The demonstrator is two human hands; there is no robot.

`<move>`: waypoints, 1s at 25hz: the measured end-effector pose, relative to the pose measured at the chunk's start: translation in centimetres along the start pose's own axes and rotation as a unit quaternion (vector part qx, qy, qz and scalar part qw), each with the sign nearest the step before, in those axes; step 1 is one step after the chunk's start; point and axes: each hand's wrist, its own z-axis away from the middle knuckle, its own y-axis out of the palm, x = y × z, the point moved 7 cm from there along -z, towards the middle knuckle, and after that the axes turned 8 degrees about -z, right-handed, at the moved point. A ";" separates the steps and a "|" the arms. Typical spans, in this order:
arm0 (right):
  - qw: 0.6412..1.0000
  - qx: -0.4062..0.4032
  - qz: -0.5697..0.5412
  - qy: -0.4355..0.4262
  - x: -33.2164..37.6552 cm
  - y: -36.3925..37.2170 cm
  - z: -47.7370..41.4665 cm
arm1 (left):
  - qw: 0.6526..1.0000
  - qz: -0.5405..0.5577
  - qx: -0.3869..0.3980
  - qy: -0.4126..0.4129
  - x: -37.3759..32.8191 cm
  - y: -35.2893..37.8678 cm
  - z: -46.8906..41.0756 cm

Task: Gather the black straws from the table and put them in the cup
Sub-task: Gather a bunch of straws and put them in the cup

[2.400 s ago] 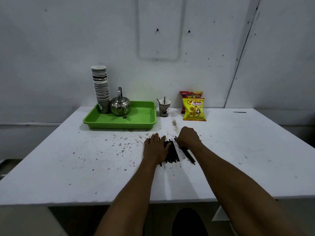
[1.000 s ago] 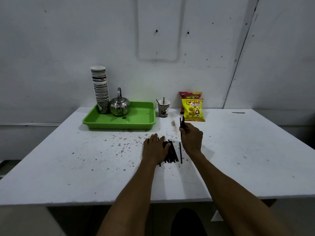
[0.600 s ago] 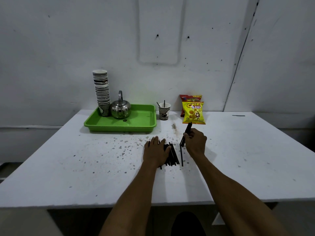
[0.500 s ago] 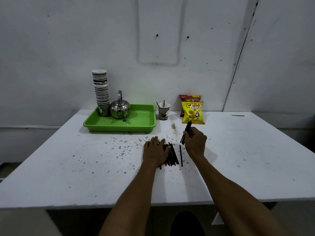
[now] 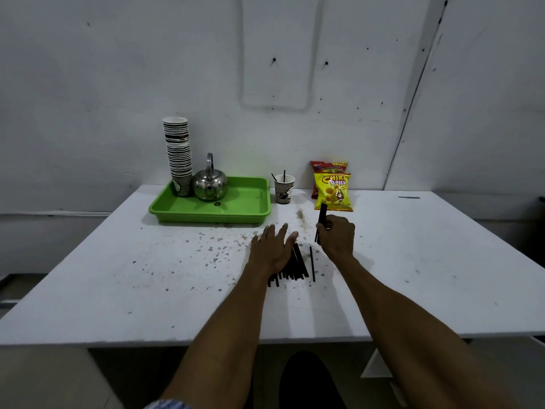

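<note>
A pile of black straws [image 5: 298,265] lies on the white table [image 5: 124,284] near its middle. My left hand [image 5: 272,250] rests flat on the pile's left part, fingers spread. One single straw [image 5: 312,264] lies apart just right of the pile. My right hand [image 5: 337,237] is raised a little above the table and closed on a few black straws [image 5: 322,215] that stick up out of the fist. The paper cup [image 5: 284,188] stands at the back next to the tray, with two straws in it.
A green tray [image 5: 236,206] at the back left carries a tall stack of paper cups [image 5: 177,154] and a steel kettle [image 5: 210,184]. Two snack bags [image 5: 332,191] lean by the wall right of the cup. Dark crumbs speckle the table's middle.
My right hand picked a few straws off the table and lifted them upright, leaving one straw lying beside the pile. The left hand stayed on the pile.
</note>
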 end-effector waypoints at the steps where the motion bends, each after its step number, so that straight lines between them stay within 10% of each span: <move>1: 1.000 0.001 -0.007 0.002 0.2 -0.2 -0.3 | 1.000 0.007 0.003 0.000 0.0 -0.4 -0.2; 25: 0.990 -0.002 -0.123 -0.074 5.6 11.8 -22.8 | 0.943 0.264 -0.202 -0.007 2.6 -5.0 -25.0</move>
